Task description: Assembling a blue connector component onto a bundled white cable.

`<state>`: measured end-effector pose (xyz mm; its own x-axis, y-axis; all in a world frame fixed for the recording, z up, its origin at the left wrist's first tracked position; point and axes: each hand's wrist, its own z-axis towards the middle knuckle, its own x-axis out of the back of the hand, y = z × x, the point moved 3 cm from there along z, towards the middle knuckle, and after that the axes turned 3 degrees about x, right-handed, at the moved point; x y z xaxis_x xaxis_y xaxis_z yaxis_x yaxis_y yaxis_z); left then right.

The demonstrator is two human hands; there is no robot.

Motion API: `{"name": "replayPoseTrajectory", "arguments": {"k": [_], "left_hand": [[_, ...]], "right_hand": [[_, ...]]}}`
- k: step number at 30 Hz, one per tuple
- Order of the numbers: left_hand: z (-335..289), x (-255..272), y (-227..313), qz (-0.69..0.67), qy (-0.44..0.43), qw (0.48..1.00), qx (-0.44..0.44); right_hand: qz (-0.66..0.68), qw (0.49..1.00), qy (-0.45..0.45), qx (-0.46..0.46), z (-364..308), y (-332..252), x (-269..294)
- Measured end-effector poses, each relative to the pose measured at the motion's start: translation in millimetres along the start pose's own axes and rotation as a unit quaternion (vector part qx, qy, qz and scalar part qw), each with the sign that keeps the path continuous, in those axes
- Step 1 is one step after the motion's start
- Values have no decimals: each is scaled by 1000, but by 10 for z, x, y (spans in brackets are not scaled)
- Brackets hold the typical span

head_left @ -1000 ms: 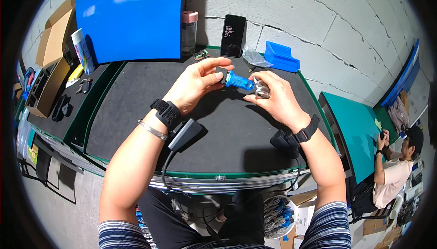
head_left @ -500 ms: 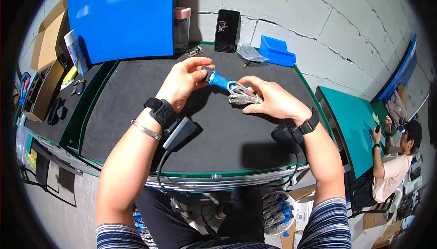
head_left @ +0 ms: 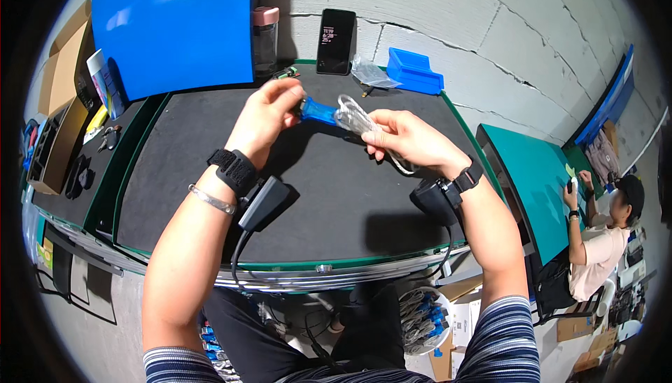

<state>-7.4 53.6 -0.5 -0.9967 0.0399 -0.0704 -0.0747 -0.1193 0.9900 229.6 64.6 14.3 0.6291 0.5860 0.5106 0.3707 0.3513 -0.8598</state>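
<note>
Over the dark work mat I hold a cable with a translucent blue connector (head_left: 319,112) between my two hands. My left hand (head_left: 269,113) pinches the connector's end, and the fingers hide most of that tip. The grey-white cable (head_left: 355,117) is bundled in loops behind the connector. My right hand (head_left: 413,138) is closed on this bundle, with a loose strand hanging beneath the fingers. Black straps with box-shaped devices sit on both wrists.
A phone (head_left: 336,41), a clear plastic bag (head_left: 372,73) and a blue bin (head_left: 414,71) line the mat's back edge. A pink-lidded bottle (head_left: 266,43) stands beside a blue panel (head_left: 175,26). Below is a bucket (head_left: 446,313) of similar cables. Another person sits at right.
The connector and cable bundle have shifted slightly left in the picture. My right hand has changed its grip, and a strand now hangs below it. The view has shifted a little.
</note>
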Motion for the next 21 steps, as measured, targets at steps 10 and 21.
{"name": "replayPoseTrajectory", "arguments": {"k": [10, 21], "left_hand": [[-68, -21, 121, 89, 119, 987, -69], [-572, -624, 384, 270, -206, 922, -186]], "right_hand": [[361, 933, -7, 6, -36, 6, -36], [410, 906, 40, 96, 9, -8, -214]]}}
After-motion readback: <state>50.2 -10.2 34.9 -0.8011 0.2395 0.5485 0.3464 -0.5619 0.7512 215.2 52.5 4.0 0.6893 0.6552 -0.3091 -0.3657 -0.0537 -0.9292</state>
